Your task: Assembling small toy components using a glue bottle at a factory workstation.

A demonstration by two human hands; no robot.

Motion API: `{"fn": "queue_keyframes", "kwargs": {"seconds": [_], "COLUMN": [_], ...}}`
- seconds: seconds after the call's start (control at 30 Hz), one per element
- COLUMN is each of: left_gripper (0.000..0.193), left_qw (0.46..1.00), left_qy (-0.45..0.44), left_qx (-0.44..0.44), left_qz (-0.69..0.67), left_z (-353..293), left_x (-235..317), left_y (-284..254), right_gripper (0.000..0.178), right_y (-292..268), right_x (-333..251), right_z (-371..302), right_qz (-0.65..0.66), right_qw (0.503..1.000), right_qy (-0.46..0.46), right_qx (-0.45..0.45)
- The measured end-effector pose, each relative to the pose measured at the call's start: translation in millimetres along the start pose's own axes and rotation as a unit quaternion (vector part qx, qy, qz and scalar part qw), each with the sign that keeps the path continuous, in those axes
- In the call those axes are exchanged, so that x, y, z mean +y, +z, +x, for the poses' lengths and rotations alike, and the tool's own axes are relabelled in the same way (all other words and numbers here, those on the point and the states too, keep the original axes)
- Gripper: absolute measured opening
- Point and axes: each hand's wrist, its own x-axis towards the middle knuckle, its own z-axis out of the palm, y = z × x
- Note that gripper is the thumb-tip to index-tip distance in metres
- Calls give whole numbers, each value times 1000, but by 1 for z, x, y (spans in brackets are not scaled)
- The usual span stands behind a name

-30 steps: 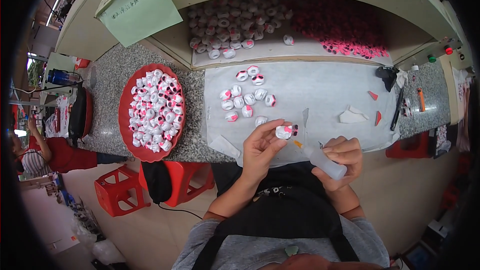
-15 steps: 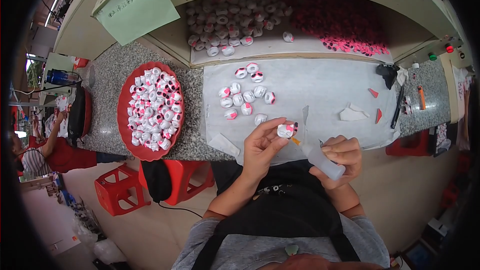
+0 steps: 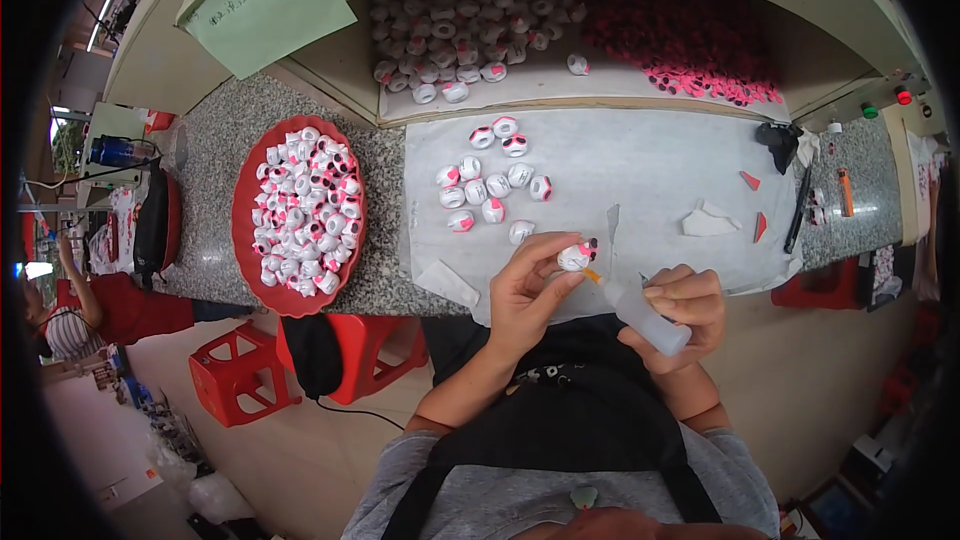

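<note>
Between the thumb and fingers of my left hand (image 3: 528, 285) is a small white bead-like piece (image 3: 573, 258) with pink and black parts on its far right side. My right hand (image 3: 690, 315) is wrapped round a translucent squeeze bottle (image 3: 654, 323), tilted toward that piece. The bottle's orange tip (image 3: 592, 276) is close beside the piece; I cannot tell whether they touch. A thin dark point sticks out near my right fingers, too small to name. Beyond my left hand, several similar white pieces (image 3: 498, 186) lie on the white paper sheet (image 3: 620, 160).
A red scalloped tray (image 3: 243, 230) heaped with white-and-pink pieces stands at left. The shelf behind holds white pieces (image 3: 440, 30) and a pile of pink-and-black bits (image 3: 690, 50). Paper scraps (image 3: 708, 221) and a black pen (image 3: 797, 210) lie right. Red stools (image 3: 236, 375) stand below.
The white piece has turned slightly in my left fingers. The bottle stays close to it in my right hand. At far left, another person's arm has moved.
</note>
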Motion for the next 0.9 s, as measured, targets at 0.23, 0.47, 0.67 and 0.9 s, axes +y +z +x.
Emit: {"fn": "queue_keyframes", "kwargs": {"seconds": [0.23,0.47,0.67,0.9], "left_gripper": [32,33,31,33], "left_qw": [995,994,990,990], "left_qy": [52,56,66,59], "left_qx": [-14,-20,-8,-12], "left_qz": [82,93,123,129], "left_z": [2,4,2,-1], "left_x": [-1,0,-1,-2], "left_y": [-2,2,0,-2], "right_gripper": [43,38,38,38], "right_y": [1,-2,0,-2], "right_x": [1,-3,-2,-5], "right_z": [0,0,-1,-2], "right_qz": [11,-8,-14,-16], "right_qw": [1000,1000,1000,999], "right_qy": [-2,22,22,20], "right_qx": [-15,-2,3,-23]}}
